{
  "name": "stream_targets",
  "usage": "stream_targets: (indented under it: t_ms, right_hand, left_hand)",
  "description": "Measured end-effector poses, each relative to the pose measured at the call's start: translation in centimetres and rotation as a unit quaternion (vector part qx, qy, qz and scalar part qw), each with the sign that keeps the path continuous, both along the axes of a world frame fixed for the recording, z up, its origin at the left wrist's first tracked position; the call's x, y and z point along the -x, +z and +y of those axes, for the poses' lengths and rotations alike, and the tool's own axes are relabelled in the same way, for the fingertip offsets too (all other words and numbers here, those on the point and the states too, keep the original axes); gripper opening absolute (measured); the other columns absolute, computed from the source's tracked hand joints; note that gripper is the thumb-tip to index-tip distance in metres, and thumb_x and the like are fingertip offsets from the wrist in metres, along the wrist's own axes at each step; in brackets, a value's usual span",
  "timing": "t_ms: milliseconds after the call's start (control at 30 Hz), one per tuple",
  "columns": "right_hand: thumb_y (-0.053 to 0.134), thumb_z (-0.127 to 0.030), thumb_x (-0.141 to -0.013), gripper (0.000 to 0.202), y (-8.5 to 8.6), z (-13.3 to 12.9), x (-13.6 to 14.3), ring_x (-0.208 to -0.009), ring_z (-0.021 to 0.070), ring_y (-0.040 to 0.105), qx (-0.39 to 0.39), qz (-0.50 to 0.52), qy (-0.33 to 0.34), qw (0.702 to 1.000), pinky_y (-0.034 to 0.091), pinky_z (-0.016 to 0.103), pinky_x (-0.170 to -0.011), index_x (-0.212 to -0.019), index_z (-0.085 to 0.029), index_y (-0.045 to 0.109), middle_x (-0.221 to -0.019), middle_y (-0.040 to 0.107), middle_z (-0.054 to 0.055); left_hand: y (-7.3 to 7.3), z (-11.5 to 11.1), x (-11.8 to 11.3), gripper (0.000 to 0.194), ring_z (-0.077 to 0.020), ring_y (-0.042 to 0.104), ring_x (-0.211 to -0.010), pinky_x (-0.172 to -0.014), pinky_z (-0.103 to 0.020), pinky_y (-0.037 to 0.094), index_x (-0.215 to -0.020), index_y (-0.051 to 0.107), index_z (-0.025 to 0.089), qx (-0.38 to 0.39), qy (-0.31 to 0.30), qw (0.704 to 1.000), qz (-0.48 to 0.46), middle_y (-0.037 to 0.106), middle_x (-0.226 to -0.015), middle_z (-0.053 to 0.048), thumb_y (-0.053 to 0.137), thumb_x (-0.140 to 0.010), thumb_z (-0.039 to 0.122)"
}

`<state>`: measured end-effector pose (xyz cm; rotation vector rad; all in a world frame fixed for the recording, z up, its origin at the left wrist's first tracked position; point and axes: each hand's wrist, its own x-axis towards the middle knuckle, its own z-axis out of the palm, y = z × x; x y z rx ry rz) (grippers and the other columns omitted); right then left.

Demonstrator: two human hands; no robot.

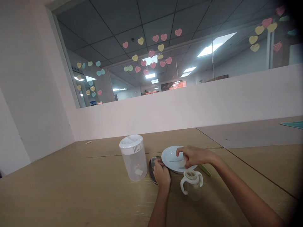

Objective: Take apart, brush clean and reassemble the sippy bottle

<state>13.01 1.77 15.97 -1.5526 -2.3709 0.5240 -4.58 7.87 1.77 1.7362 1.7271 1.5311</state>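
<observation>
My left hand (pixel 162 177) is closed on a small clear round piece (pixel 153 161), perhaps a lid or cup, above a dark round dish (pixel 152 177). My right hand (pixel 194 155) reaches over a pale bowl (pixel 168 155), thumb and fingers curled. A small translucent piece (pixel 182 163) shows at its fingertips; its kind is too small to tell. Just in front of the bowl stands an uncapped clear bottle (pixel 193 189) with a white two-handled collar (pixel 192 177). To the left of my left hand is a tall translucent pitcher (pixel 134 164) with a white lid (pixel 131 143).
Under the right wrist, a green strip-like object (pixel 205 170) pokes out beside the bowl. The wooden table (pixel 90 189) meets a white wall below a window with heart stickers. A small flat scrap (pixel 88 142) lies far left; a teal item (pixel 293 124) lies far right.
</observation>
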Motion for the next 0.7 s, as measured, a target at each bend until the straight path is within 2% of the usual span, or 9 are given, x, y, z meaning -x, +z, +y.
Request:
stream_targets:
  t_ms: [167, 233, 333, 433, 500, 567, 700]
  right_hand:
    - [0.066, -0.024, -0.059, 0.034, 0.4, -0.2, 0.0, -0.061, 0.0120, 0.054, 0.023, -0.032, 0.014, 0.999, 0.032, 0.020, -0.050, -0.092, -0.017, 0.061, -0.070, 0.062, -0.002]
    - [0.068, -0.028, -0.058, 0.039, 0.7, -0.4, -0.1, -0.062, 0.0131, 0.055, 0.023, -0.035, 0.015, 0.999, 0.033, 0.021, -0.051, -0.095, -0.017, 0.061, -0.071, 0.062, -0.001]
    - [0.071, -0.040, -0.055, 0.058, 0.7, -0.6, 0.0, -0.070, 0.0167, 0.058, 0.009, -0.026, -0.005, 1.000, 0.038, 0.023, -0.055, -0.106, -0.017, 0.058, -0.081, 0.064, 0.002]
    - [0.073, -0.047, -0.051, 0.073, 0.1, -0.4, 0.6, -0.087, 0.0217, 0.058, -0.031, -0.004, -0.021, 0.999, 0.042, 0.027, -0.068, -0.116, -0.019, 0.054, -0.101, 0.062, 0.007]
    - [0.074, -0.045, -0.050, 0.077, -0.6, 0.1, 1.3, -0.095, 0.0232, 0.057, -0.055, 0.012, 0.005, 0.998, 0.043, 0.029, -0.076, -0.119, -0.021, 0.052, -0.108, 0.061, 0.008]
    - [0.074, -0.040, -0.051, 0.076, -1.4, 0.6, 2.3, -0.096, 0.0221, 0.056, -0.072, 0.037, 0.053, 0.995, 0.042, 0.029, -0.078, -0.121, -0.022, 0.051, -0.109, 0.060, 0.006]
    - [0.070, -0.036, -0.060, 0.057, -2.2, 1.2, 3.9, -0.087, 0.0173, 0.058, -0.090, 0.101, 0.121, 0.983, 0.042, 0.025, -0.073, -0.114, -0.023, 0.054, -0.098, 0.063, 0.001]
  left_hand:
    - [-0.2, 0.3, 0.2, 0.029, -0.0180, 0.056, -0.077, -0.074, -0.029, 0.040, -0.097, 0.046, 0.020, -0.072, 0.027, 0.995, -0.056, 0.057, -0.076, -0.001, 0.036, -0.074, 0.006]
    - [-0.1, 0.2, 0.2, 0.027, -0.0172, 0.055, -0.082, -0.078, -0.029, 0.040, -0.099, 0.045, 0.019, -0.108, 0.039, 0.990, -0.077, 0.055, -0.082, -0.002, 0.036, -0.077, 0.008]
    - [0.1, -0.4, 0.0, 0.019, -0.0180, 0.054, -0.087, -0.080, -0.030, 0.041, -0.100, 0.047, 0.018, -0.223, 0.039, 0.969, -0.098, 0.054, -0.091, -0.006, 0.038, -0.083, 0.015]
    - [0.3, -1.3, -0.4, 0.015, -0.0186, 0.052, -0.091, -0.081, -0.032, 0.042, -0.099, 0.050, 0.017, -0.374, 0.006, 0.926, -0.055, 0.052, -0.095, -0.008, 0.041, -0.086, 0.015]
    - [0.4, -1.8, -0.7, 0.018, -0.0175, 0.051, -0.092, -0.082, -0.033, 0.043, -0.100, 0.050, 0.017, -0.432, -0.018, 0.902, -0.002, 0.050, -0.096, -0.008, 0.042, -0.086, 0.011]
    - [0.4, -1.9, -0.8, 0.021, -0.0163, 0.051, -0.092, -0.082, -0.032, 0.043, -0.102, 0.050, 0.017, -0.457, -0.033, 0.888, 0.021, 0.049, -0.096, -0.007, 0.043, -0.085, 0.008]
    - [0.5, -1.7, -0.6, 0.019, -0.0165, 0.051, -0.094, -0.082, -0.033, 0.044, -0.103, 0.050, 0.018, -0.451, -0.028, 0.892, -0.019, 0.049, -0.098, -0.008, 0.041, -0.087, 0.011]
